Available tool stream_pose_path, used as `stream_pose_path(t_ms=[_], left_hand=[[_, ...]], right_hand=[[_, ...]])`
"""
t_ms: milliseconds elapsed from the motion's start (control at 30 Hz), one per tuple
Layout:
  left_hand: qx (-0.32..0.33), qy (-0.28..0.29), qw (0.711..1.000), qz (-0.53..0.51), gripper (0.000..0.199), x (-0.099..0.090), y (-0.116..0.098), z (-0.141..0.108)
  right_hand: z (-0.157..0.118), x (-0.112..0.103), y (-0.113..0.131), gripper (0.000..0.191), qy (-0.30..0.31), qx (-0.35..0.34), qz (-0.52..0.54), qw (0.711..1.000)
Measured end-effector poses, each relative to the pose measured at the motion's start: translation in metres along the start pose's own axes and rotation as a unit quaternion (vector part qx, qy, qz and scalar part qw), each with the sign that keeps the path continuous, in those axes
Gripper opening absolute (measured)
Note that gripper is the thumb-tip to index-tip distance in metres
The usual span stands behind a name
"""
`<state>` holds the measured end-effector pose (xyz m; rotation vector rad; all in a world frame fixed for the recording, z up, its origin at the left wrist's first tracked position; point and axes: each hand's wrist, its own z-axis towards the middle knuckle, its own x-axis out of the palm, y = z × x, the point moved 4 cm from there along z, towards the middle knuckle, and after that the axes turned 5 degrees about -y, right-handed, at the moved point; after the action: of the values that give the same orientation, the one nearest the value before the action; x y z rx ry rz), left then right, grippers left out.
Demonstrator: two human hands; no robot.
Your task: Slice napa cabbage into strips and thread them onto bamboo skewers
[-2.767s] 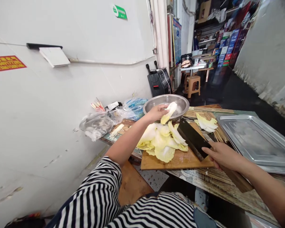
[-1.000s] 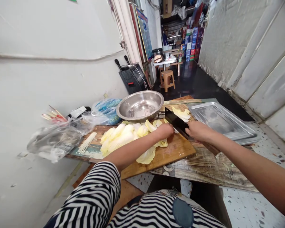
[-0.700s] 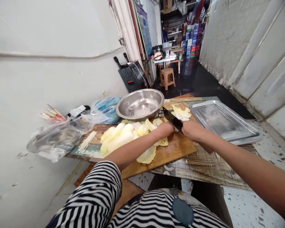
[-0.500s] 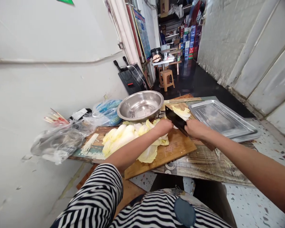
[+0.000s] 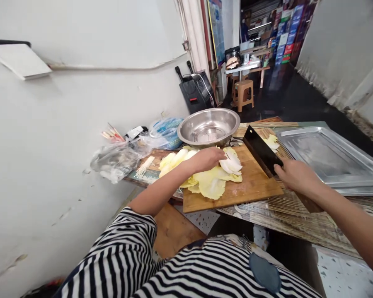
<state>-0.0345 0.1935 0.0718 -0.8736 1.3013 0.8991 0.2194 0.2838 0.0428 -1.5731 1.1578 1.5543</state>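
Pale yellow and white napa cabbage leaves (image 5: 211,185) lie in a loose pile on a wooden cutting board (image 5: 257,186). My left hand (image 5: 209,159) rests over the pile, fingers curled against a white-ribbed napa cabbage leaf (image 5: 231,160); its fingertips are partly hidden. Gripped by the handle in my right hand (image 5: 296,176) is a dark, broad-bladed cleaver (image 5: 261,151). Its blade stands on edge at the board's right side, apart from the pile. A cut cabbage piece (image 5: 271,143) lies beyond the blade, off the board.
Behind the board stands a steel basin (image 5: 209,124). To the right lie stacked metal trays (image 5: 332,153). Enoki mushrooms (image 5: 145,165) and plastic bags (image 5: 118,159) sit at the left by the wall. A brown stool (image 5: 244,93) stands on the floor farther back.
The cleaver has moved away from my left hand to the board's right side. My left hand now lies over a cabbage leaf. The camera view has shifted left.
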Motion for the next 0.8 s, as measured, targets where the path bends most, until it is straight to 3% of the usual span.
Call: stream_pose_path(t_ms=[100, 167, 267, 433, 633, 733, 800], left_hand=[[0.028, 0.02, 0.999, -0.019, 0.03, -0.006, -0.03, -0.03], [0.033, 0.076, 0.996, 0.028, 0.036, 0.007, -0.055, -0.051], [0.004, 0.079, 0.99, 0.119, 0.04, 0.031, -0.075, -0.071], [0.032, 0.097, 0.989, 0.106, 0.016, 0.049, -0.067, -0.078], [0.028, 0.084, 0.987, 0.135, 0.022, 0.038, -0.052, -0.074], [0.036, 0.091, 0.991, 0.092, 0.027, 0.028, -0.047, -0.07], [0.013, 0.065, 0.997, 0.037, 0.028, 0.012, -0.038, -0.064]], right_hand=[[-0.002, 0.003, 0.001, 0.038, 0.018, 0.005, -0.003, 1.0], [-0.002, 0.004, 0.001, 0.039, 0.032, 0.011, 0.002, 0.999], [-0.001, 0.003, -0.001, 0.039, 0.039, 0.014, 0.019, 0.999], [-0.002, 0.004, -0.003, 0.037, 0.035, 0.018, 0.022, 0.999], [-0.005, 0.005, -0.001, 0.038, 0.016, 0.015, 0.004, 1.0], [-0.005, 0.006, -0.001, 0.039, 0.015, 0.015, 0.001, 1.0], [-0.005, 0.007, -0.001, 0.039, 0.012, 0.016, -0.006, 1.0]])
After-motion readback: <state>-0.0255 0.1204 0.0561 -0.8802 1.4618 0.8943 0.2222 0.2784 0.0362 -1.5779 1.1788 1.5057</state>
